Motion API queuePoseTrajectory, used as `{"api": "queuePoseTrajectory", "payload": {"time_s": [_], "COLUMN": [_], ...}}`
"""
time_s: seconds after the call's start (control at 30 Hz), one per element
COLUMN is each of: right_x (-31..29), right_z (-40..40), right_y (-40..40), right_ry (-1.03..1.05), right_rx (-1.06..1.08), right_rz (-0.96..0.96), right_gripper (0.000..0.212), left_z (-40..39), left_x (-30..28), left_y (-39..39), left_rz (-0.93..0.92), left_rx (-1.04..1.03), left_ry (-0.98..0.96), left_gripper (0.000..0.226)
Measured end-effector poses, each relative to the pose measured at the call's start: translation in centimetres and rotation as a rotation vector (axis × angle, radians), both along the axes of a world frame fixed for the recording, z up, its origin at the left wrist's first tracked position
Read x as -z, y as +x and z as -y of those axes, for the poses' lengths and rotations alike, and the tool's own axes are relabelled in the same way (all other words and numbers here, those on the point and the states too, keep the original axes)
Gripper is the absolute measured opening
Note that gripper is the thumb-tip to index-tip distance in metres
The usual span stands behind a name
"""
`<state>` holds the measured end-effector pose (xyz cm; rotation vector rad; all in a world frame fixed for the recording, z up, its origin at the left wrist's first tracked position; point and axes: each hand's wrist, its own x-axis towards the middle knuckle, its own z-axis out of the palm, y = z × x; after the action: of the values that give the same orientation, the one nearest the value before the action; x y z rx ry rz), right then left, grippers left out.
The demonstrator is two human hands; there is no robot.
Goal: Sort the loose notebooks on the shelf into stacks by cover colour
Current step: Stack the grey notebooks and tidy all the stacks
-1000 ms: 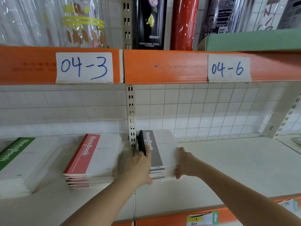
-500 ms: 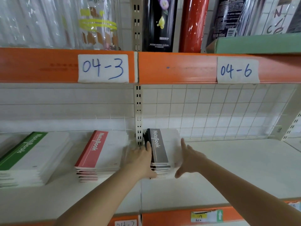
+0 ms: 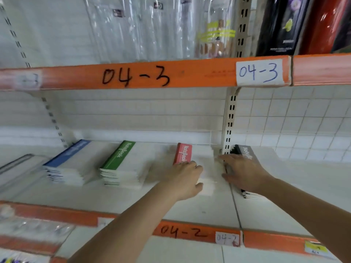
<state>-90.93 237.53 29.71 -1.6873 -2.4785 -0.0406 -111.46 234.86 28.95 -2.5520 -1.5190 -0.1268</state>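
Observation:
Several notebook stacks lie in a row on the white shelf point(image 3: 209, 209), each with a coloured spine strip: blue point(image 3: 66, 158), green point(image 3: 118, 158), red point(image 3: 183, 153) and black point(image 3: 247, 149). My left hand point(image 3: 187, 177) lies on the near left part of the red stack, fingers bent over its top and thumb at its front edge. With straight fingers, my right hand point(image 3: 245, 173) lies between the red and black stacks, over the black stack's near part and against the red stack's right side. The near halves of both stacks are hidden by my hands.
A slotted upright point(image 3: 228, 126) stands behind the gap between the red and black stacks. At the far left lies a blurred grey stack point(image 3: 17, 166). The orange shelf beam point(image 3: 133, 76) above carries packaged goods. Bare shelf runs to the right of the black stack.
The view has swung left, showing the blue and green stacks. My left hand left the black stack for the red one. My right hand moved from the black stack's right side to its left.

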Motion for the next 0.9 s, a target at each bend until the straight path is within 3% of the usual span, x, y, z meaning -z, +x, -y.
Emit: {"api": "queuePoseTrajectory", "payload": {"time_s": [0.23,0.4,0.57,0.9], "right_x": [0.1,0.4,1.4,2.9], "right_z": [3.1,6.0,8.1,8.2], "right_y": [-10.9,-20.6,-29.3,-42.8], "right_ry": [0.050,0.079,0.069,-0.026], "right_rx": [-0.041,-0.027,-0.121,-0.368], "right_rz": [0.001,-0.111,-0.095,-0.049], "right_gripper": [0.054,0.050,0.050,0.056], "left_z": [5.1,9.1,12.8,15.6], "left_x": [0.0,0.6,1.1,3.6], "left_y": [-11.3,-21.1,-30.0,-44.5], "left_rz": [0.071,0.042,0.016,0.016], "left_rx": [0.061,-0.026,-0.118,-0.215], "left_ry": [0.095,0.148,0.115,0.202], "left_gripper": [0.027,0.039,0.058,0.037]}}
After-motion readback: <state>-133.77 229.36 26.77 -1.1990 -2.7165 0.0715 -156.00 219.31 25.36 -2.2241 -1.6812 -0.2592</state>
